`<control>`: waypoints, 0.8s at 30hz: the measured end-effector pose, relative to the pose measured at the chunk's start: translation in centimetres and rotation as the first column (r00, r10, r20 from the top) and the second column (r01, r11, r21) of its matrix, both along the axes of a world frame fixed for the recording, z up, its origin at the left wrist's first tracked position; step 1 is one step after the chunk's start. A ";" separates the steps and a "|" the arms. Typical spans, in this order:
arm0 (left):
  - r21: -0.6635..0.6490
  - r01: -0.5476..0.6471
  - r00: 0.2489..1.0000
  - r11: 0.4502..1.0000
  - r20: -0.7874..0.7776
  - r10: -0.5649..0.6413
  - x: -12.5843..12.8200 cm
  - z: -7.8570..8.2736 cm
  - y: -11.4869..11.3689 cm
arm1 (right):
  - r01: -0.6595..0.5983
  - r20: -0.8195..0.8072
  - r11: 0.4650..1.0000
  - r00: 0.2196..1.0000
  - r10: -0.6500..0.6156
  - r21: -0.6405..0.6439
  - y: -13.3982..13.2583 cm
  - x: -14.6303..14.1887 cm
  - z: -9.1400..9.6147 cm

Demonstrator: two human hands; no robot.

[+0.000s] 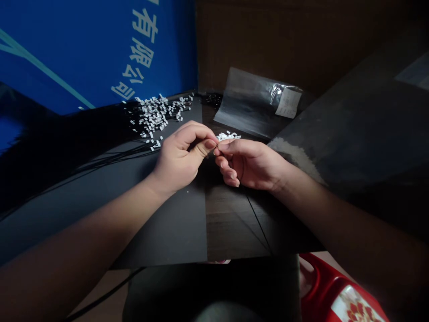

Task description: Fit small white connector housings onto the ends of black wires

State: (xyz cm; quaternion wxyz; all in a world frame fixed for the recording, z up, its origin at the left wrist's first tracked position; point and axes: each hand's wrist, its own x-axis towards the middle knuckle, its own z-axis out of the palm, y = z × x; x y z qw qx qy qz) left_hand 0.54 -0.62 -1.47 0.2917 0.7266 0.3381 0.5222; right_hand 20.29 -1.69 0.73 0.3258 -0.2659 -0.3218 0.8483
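Pinching what looks like a thin black wire (215,152) between my left hand (177,156) and my right hand (250,163), both grips closed at the fingertips; item: small heap of white connector pieces (228,136) just beyond; item: larger heap of white connector pieces (152,114) farther left, on a black sheet (174,232).

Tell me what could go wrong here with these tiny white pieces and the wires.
The small heap of white pieces sits right beside the right hand, so one slip could scatter it. The larger pile lies among black wires, and tugging them might spread it. Anything in the pinched fingertips looks tiny and could drop.
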 end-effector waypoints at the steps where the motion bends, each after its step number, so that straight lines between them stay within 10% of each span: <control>1: 0.000 0.000 1.000 1.000 -0.004 0.000 0.0 0.0 0.0 | 0.000 0.004 1.000 1.000 0.000 0.005 0.0 0.0 0.0; 24: 0.120 -0.004 0.997 0.993 -0.074 0.013 0.0 0.3 -0.1 | 0.056 0.041 0.998 0.997 -0.058 0.042 -0.2 -0.4 -0.1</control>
